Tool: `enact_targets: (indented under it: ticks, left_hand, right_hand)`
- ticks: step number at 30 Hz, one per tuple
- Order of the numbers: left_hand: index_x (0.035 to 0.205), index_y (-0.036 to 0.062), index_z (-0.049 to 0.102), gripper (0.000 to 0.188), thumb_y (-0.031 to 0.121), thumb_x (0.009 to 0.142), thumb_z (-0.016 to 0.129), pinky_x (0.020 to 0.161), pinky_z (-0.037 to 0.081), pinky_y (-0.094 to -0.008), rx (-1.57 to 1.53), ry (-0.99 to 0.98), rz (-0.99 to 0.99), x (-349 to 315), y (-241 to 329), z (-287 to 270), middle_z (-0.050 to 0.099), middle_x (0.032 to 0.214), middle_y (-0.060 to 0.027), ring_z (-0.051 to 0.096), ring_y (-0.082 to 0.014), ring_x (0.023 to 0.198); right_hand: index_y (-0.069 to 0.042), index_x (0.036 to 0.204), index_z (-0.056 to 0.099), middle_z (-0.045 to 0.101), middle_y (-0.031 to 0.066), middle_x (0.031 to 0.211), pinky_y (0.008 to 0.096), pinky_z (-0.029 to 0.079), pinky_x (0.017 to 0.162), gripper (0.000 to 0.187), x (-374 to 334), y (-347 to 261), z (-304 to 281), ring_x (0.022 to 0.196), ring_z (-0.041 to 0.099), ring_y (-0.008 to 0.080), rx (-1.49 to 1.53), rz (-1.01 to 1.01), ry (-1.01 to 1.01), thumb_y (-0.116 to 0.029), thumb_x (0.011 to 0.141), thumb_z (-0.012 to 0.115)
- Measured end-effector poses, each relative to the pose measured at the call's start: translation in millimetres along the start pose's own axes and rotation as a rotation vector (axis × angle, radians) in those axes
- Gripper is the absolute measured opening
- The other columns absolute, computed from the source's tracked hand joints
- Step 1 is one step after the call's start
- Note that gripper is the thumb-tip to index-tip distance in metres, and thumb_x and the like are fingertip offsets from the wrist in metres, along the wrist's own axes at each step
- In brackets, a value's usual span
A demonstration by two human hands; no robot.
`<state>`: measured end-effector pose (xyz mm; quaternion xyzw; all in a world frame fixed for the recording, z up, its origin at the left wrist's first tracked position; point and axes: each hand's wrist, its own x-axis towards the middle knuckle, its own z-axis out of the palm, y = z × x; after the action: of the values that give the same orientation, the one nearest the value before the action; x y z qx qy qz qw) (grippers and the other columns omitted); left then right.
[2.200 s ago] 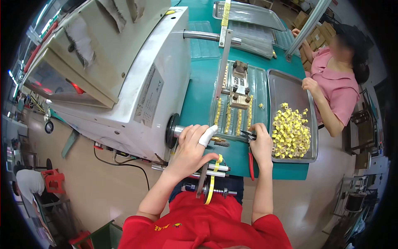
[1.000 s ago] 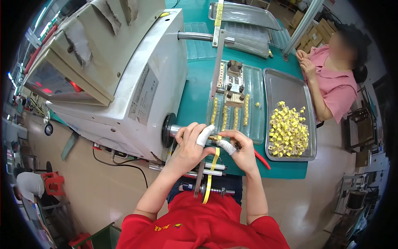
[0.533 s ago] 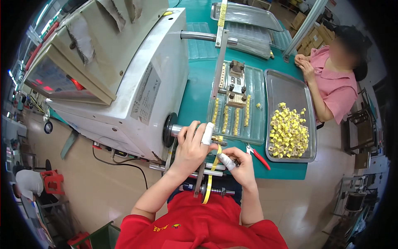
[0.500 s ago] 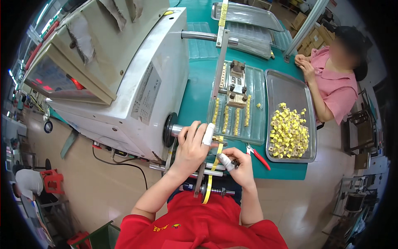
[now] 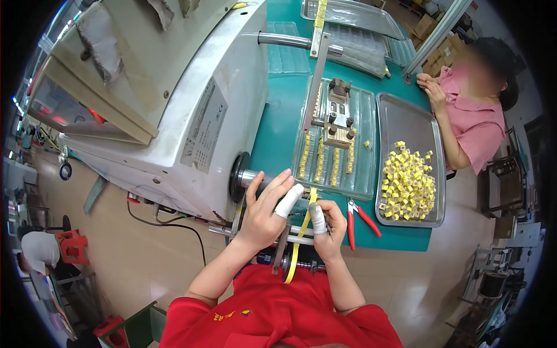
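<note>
My left hand is beside the machine's metal spindle, with its fingers stretched forward and white tape round the index finger. That fingertip is close to the upper end of a yellow tape strip, at a small fixture on the spindle's end. My right hand is on the strip's other side, its thumb wrapped in white tape and its fingers curled in. Whatever they hold, if anything, is hidden. The strip runs down from the fixture over pale rollers to a reel near my lap.
White machine at left. Red-handled cutters lie right of my hand. Beyond are a clear tray with rows of yellow-wrapped parts, a metal block fixture, and a metal tray of loose yellow parts. A person sits right.
My left fingers have straightened and spread a little. My right hand has drawn slightly left, with the thumb now more upright, and both cutter handles now show. The whole view has shifted slightly.
</note>
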<state>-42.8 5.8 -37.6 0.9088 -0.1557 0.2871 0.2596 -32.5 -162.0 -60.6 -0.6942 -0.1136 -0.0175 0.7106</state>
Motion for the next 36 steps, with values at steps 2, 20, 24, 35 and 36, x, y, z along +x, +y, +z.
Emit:
enact_targets:
  ticks: [2, 20, 24, 35, 36]
  left_hand:
    - [0.122, 0.0009, 0.065, 0.044, -0.005, 0.078, 0.065, 0.113, 0.032, -0.0538, -0.023, 0.016, 0.017, -2, -2, 4, 0.062, 0.126, -0.0133, 0.06, -0.0316, 0.125]
    - [0.107, 0.0075, 0.07, 0.04, -0.003, 0.069, 0.061, 0.092, 0.038, -0.0411, -0.082, -0.14, -0.012, 40, 6, -7, 0.065, 0.097, -0.0063, 0.061, -0.0264, 0.101]
    - [0.106, 0.0055, 0.068, 0.039, -0.005, 0.07, 0.055, 0.089, 0.039, -0.0407, -0.114, -0.296, -0.095, 52, 5, -16, 0.064, 0.093, -0.009, 0.06, -0.0275, 0.09]
    - [0.107, -0.0003, 0.068, 0.023, -0.001, 0.084, 0.067, 0.107, 0.032, -0.0452, -0.096, -0.007, -0.189, 31, 25, -16, 0.063, 0.124, -0.0125, 0.053, -0.0321, 0.131]
    - [0.108, 0.0006, 0.069, 0.024, -0.002, 0.084, 0.066, 0.108, 0.032, -0.0457, -0.09, -0.01, -0.206, 26, 29, -13, 0.063, 0.125, -0.0127, 0.052, -0.0324, 0.131]
  right_hand:
    - [0.003, 0.1, 0.061, 0.061, 0.0001, 0.089, 0.0191, 0.045, 0.071, 0.009, 1, 0, 0, 0.078, 0.055, 0.0041, 0.01, 0.011, -0.013, -0.006, 0.1, 0.062]
    - [0.002, 0.096, 0.063, 0.065, -0.0013, 0.083, 0.0212, 0.046, 0.065, 0.007, 0, -9, 0, 0.073, 0.055, 0.0029, -0.217, 0.133, 0.053, -0.004, 0.096, 0.067]
    - [0.001, 0.091, 0.064, 0.066, 0.0014, 0.076, 0.0244, 0.046, 0.06, 0.01, 3, -16, 5, 0.066, 0.056, 0.0061, -0.389, -0.037, 0.135, 0.0, 0.088, 0.074]
    - [0.0, 0.093, 0.063, 0.066, 0.012, 0.083, 0.0353, 0.05, 0.064, 0.025, -2, -20, -5, 0.073, 0.065, 0.0272, -0.443, -0.037, 0.093, 0.012, 0.071, 0.068]
    - [0.0, 0.094, 0.064, 0.067, 0.0122, 0.085, 0.0356, 0.052, 0.068, 0.029, -3, -23, -6, 0.078, 0.067, 0.0288, -0.434, -0.047, 0.083, 0.013, 0.068, 0.065]
